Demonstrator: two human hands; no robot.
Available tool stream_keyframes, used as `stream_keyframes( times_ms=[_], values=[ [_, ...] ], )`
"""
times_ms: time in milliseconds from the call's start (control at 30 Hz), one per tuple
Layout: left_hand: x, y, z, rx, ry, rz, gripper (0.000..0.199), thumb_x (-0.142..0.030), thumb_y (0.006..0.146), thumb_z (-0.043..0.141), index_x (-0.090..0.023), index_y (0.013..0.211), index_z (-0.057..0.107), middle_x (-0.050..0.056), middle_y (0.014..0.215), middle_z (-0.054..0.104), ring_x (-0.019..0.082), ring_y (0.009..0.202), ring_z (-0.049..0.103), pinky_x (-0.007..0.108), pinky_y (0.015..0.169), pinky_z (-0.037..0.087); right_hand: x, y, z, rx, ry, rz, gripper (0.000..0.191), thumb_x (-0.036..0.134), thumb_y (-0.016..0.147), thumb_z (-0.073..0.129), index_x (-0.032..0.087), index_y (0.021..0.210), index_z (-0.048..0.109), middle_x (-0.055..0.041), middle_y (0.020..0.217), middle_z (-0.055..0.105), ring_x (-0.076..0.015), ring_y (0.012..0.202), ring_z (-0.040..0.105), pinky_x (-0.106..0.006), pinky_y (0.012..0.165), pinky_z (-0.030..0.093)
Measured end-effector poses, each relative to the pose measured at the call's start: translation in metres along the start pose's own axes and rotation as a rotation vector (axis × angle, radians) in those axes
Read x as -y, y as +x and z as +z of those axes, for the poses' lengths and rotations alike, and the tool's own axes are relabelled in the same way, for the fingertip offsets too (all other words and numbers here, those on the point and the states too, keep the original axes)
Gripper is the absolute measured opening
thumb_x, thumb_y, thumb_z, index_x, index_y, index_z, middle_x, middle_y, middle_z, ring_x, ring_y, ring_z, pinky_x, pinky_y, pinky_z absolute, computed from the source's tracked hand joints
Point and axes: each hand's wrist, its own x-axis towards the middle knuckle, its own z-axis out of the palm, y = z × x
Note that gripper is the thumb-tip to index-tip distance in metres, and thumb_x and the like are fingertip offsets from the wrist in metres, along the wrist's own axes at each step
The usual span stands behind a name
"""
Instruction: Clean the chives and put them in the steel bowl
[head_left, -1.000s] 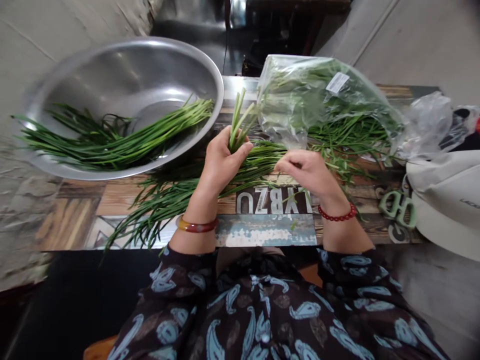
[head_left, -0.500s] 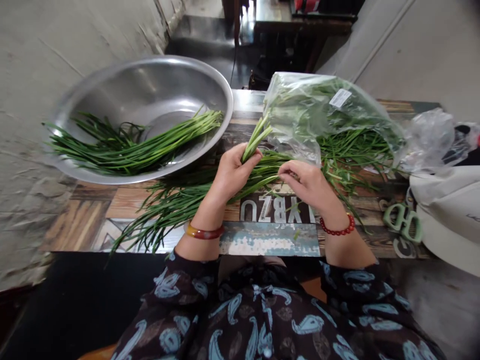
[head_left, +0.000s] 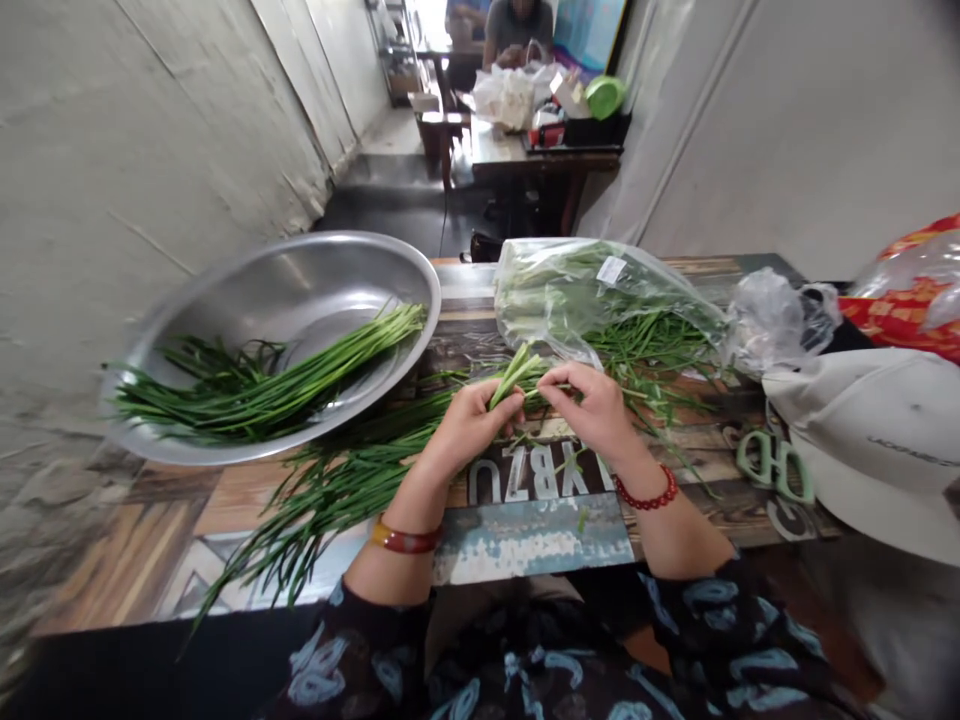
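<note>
My left hand is closed around a small bunch of garlic chives, their pale stem ends poking up past the thumb. Close on its right, my right hand pinches at a thin stalk beside those stem ends; its fingertips partly hide the stalk. Under and left of my hands, loose garlic chives spread over the patterned wooden table, leaf tips toward the front left edge. A wide steel basin at the left holds more garlic chives, laid with stems to the right.
Behind my hands lies a clear plastic bag of greens, with loose trimmings near it. Green-handled scissors, a pale cap and crumpled plastic are at the right. A person sits at a farther table.
The camera has tilted up, showing the far table and the person. My right hand has moved left, closer to the stem ends in my left hand, which keeps its hold.
</note>
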Motion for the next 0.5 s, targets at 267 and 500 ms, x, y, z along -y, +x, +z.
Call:
stream_keyframes(
  times_ms=[267,500],
  values=[
    [0.000,-0.001,-0.002,-0.088,-0.068,-0.018,0.032,-0.043,0.083,0.066,-0.014,0.070,0.059,-0.002,0.059,0.055,0.007,0.049,0.046,0.020,0.049,0.035,-0.010,0.004,-0.006,-0.261,0.260,0.305,0.018,0.038,0.083,0.066,0.020,0.082,0.069,-0.0006,0.074,0.069,-0.0140,0.067,0.061,-0.027,0.066,0.049],
    [-0.006,-0.003,0.001,-0.128,-0.234,-0.027,0.030,-0.042,0.079,0.071,-0.014,0.074,0.062,-0.001,0.062,0.058,0.007,0.049,0.047,0.020,0.049,0.035,-0.010,0.000,0.001,-0.146,0.410,0.324,0.023,0.042,0.083,0.067,0.020,0.086,0.069,-0.0002,0.075,0.066,-0.0127,0.069,0.059,-0.026,0.068,0.049]
  ],
)
